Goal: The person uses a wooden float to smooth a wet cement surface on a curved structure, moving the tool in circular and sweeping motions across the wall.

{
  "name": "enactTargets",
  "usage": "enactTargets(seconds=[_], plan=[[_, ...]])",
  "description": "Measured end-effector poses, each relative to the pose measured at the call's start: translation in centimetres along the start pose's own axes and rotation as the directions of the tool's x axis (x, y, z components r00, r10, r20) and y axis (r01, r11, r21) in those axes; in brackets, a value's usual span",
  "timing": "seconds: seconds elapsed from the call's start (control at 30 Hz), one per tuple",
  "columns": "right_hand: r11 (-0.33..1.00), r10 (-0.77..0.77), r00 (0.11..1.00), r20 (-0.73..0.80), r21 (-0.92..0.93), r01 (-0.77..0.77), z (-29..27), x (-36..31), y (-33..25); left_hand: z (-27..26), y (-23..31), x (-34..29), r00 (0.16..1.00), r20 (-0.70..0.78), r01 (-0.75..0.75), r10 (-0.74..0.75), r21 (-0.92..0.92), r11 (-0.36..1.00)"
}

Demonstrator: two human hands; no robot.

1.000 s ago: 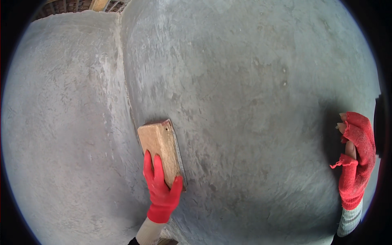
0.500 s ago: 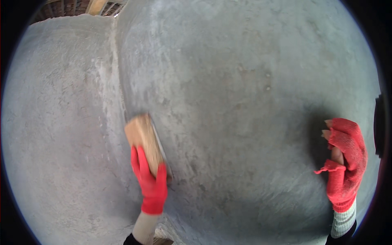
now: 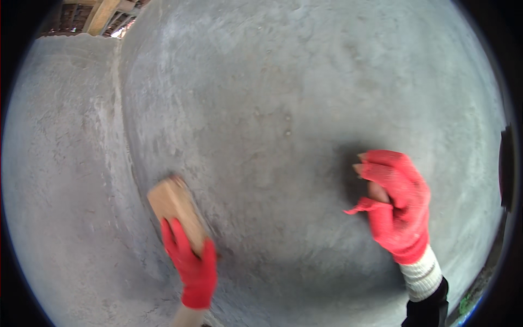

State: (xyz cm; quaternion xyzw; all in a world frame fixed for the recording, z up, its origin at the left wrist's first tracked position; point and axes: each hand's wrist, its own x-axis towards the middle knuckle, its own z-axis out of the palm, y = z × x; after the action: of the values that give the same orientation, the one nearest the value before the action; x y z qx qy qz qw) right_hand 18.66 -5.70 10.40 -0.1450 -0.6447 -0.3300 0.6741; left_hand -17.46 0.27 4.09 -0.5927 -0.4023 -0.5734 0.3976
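My left hand point(image 3: 192, 271), in a red glove with a pale cuff, is wrapped around a flat wooden block point(image 3: 175, 208) held tilted near the inner corner of the wall. The block's face toward the grey plastered wall point(image 3: 256, 163) is hidden, so contact cannot be made out fully. Off to the right, my right hand point(image 3: 396, 201) wears a red glove with bare fingertips and a torn flap at one finger. Its fingers are loosely bent beside the wall, casting a dark shadow, and nothing shows in them.
A vertical corner seam point(image 3: 124, 109) joins the wall to another plastered wall point(image 3: 65, 141) at the left. Wooden roof beams point(image 3: 102, 16) show above that wall's top edge. Some green plants point(image 3: 464, 304) appear at the lower right rim.
The view has shifted to the right along the wall. In the picture, the block and my left hand sit lower and slightly further left; my right hand has come closer to the middle.
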Motion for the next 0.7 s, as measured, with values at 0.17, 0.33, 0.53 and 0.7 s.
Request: enactTargets(seconds=[0.17, 0.33, 0.53, 0.7], plan=[[0.974, -0.189, 0.933, 0.305, -0.063, 0.218, 2.4, -3.0, -3.5, -0.5, 10.5, -1.1, 0.978, 0.174, 0.158, -0.112, -0.277, 0.948], [0.937, -0.103, 0.988, 0.119, -0.321, 0.137, 4.9, -5.3, -5.1, -1.0, 17.9, 0.6, 0.952, 0.279, -0.017, 0.126, -0.36, 0.933], [0.856, 0.014, 0.984, 0.176, -0.51, 0.079, 0.1, -1.5, -4.9, 0.3, 23.2, 2.0, 0.963, 0.066, -0.133, 0.261, -0.728, 0.672], [0.646, 0.12, 0.978, 0.171, -0.761, 0.054, -8.8, 1.0, -1.1, 2.0, 23.1, 1.8, 0.947, 0.001, -0.21, 0.321, -0.755, 0.621]])
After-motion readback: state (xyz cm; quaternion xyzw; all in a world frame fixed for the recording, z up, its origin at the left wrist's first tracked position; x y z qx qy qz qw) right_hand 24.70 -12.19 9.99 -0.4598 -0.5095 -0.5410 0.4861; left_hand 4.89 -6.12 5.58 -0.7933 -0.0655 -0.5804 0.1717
